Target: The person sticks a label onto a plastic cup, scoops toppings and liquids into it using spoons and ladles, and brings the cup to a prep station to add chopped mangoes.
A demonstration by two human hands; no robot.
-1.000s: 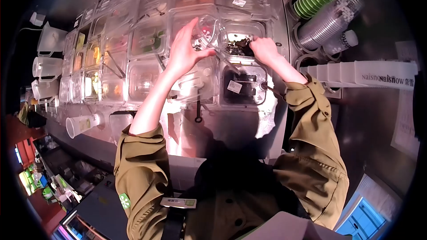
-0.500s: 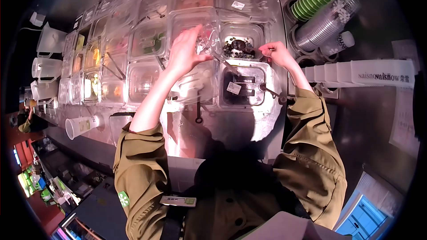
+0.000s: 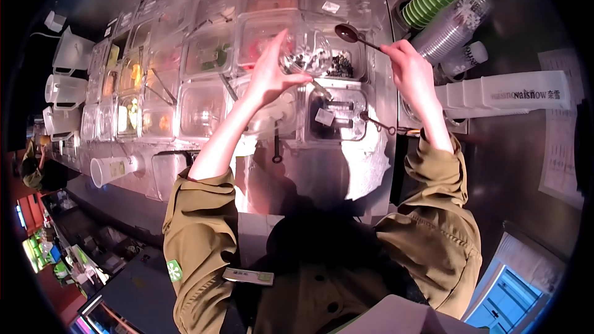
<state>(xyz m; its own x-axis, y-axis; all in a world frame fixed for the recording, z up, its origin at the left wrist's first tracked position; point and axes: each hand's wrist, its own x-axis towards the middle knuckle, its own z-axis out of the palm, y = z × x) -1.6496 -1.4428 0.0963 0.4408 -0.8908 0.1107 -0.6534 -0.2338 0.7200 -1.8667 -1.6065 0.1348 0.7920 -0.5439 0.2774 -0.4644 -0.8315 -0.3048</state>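
My left hand (image 3: 272, 74) is wrapped around the side of a clear plastic cup (image 3: 312, 49), which is tilted over the ingredient tubs. Dark and pale bits show through the cup. My right hand (image 3: 412, 74) grips the handle of a dark spoon (image 3: 346, 33). The spoon's bowl is up to the right of the cup, apart from it. Beneath the cup lies an open clear tub (image 3: 362, 74) with small dark pieces (image 3: 341, 65) inside, partly hidden by the cup.
A lidded tub (image 3: 337, 130) with a white label sits nearer me. Several clear-lidded tubs (image 3: 204, 111) of food extend left. Stacked green cups (image 3: 436, 0), clear cups (image 3: 455, 25) and white containers (image 3: 532, 89) stand at right. A white cup (image 3: 112, 171) lies at left.
My right hand has lifted the spoon out of the tub of dark pieces and moved up and right. The cup in my left hand has shifted right, over the tub, with dark bits now visible.
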